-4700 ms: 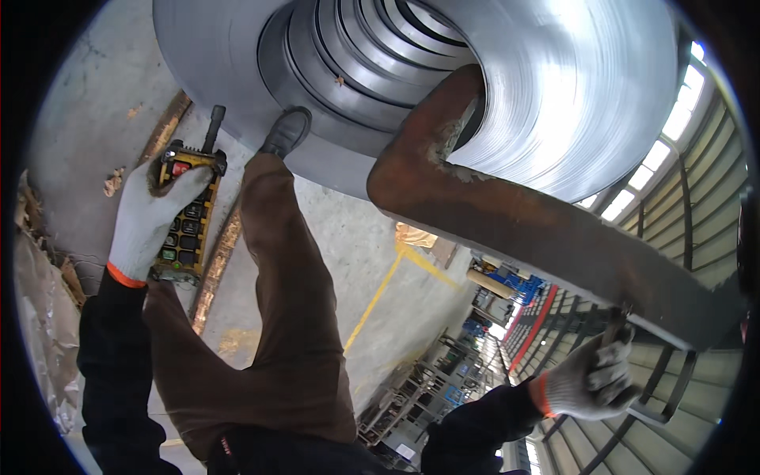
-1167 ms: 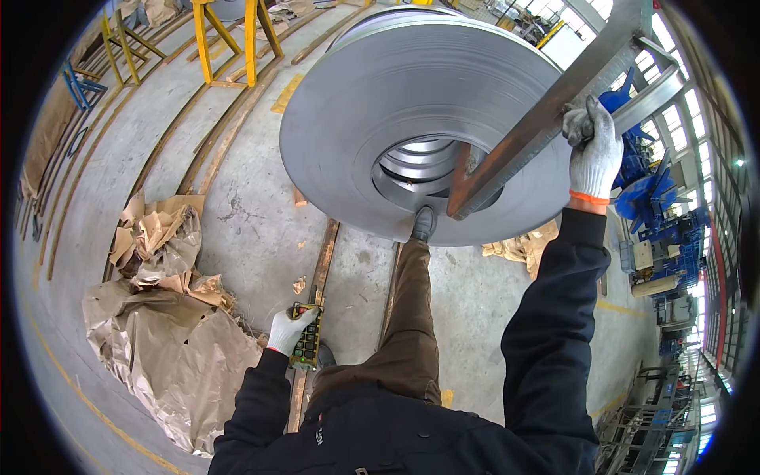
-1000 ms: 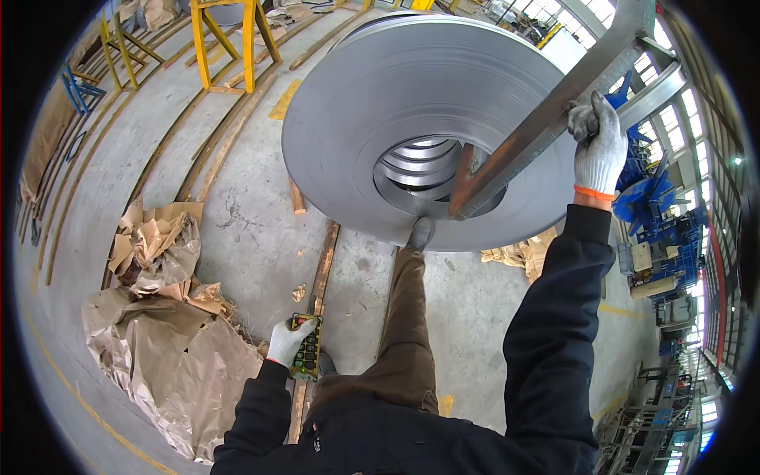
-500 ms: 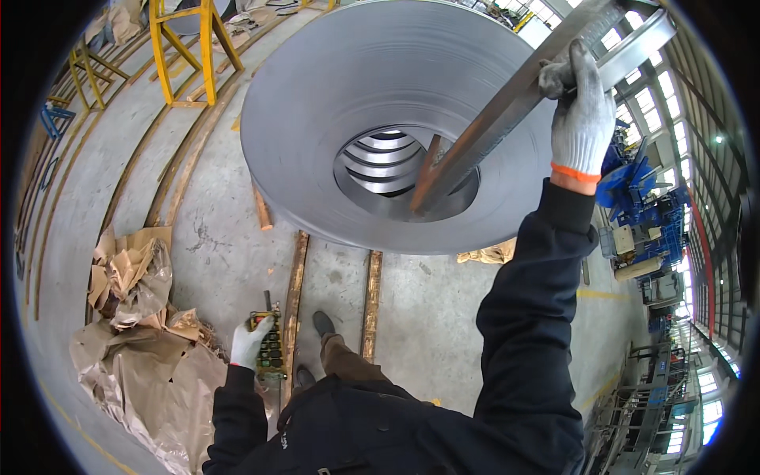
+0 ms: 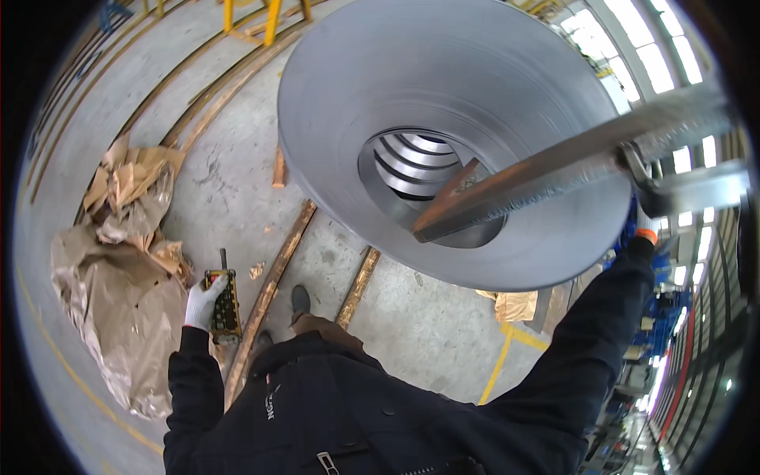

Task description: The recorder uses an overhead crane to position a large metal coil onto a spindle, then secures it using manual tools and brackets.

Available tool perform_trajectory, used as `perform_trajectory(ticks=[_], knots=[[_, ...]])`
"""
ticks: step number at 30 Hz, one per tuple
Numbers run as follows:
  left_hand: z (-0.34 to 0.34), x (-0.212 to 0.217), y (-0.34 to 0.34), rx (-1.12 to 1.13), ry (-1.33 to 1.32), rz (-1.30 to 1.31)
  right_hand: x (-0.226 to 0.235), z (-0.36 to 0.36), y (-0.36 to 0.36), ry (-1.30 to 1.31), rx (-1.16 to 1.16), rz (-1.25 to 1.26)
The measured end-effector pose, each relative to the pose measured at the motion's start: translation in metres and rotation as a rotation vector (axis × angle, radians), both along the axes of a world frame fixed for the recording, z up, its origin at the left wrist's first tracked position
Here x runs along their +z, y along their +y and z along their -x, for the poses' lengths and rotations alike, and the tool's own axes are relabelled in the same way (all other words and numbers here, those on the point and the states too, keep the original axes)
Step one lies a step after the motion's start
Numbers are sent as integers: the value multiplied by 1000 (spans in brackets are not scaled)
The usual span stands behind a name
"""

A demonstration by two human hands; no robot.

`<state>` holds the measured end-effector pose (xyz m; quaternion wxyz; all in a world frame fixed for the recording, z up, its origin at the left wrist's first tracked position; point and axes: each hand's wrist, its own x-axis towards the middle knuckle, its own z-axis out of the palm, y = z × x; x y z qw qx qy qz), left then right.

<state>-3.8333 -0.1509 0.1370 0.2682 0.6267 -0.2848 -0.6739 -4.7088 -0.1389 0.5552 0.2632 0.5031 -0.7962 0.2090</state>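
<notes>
In my gloved left hand [image 5: 205, 305] is a yellow-edged crane remote control [image 5: 227, 307] with rows of buttons and a short antenna, held low on the left. A big grey steel coil [image 5: 507, 71] lies on its side ahead, with its round bore facing me. Into this bore reaches the end of a thick steel lifting arm [image 5: 546, 174], brown and worn at the tip. Its outer part carries a pale metal bar [image 5: 704, 191]. My gloved right hand [image 5: 644, 220] is beside the coil's right edge, mostly hidden behind the steel arm and bar; its fingers cannot be made out.
Crumpled brown wrapping paper [image 5: 119, 309] and plastic lie at the left. Wooden strips [image 5: 273, 277] run along the concrete floor past my feet. A yellow stand [image 5: 273, 20] is at the far left. More brown paper [image 5: 516, 305] lies beneath the coil's near edge.
The lifting arm has swung so its outer end points further right and nearer. My right hand has moved down and right, behind it. The view has turned; my left hand keeps the remote.
</notes>
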Motion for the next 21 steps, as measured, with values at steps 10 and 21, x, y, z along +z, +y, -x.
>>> perform_trajectory(ticks=[10, 21], knots=[[29, -13, 19, 88, 7, -19, -31, 95, -21, -224, 141, -182], [43, -32, 41, 84, 60, 104, -33, 106, 17, -125, 103, -325]])
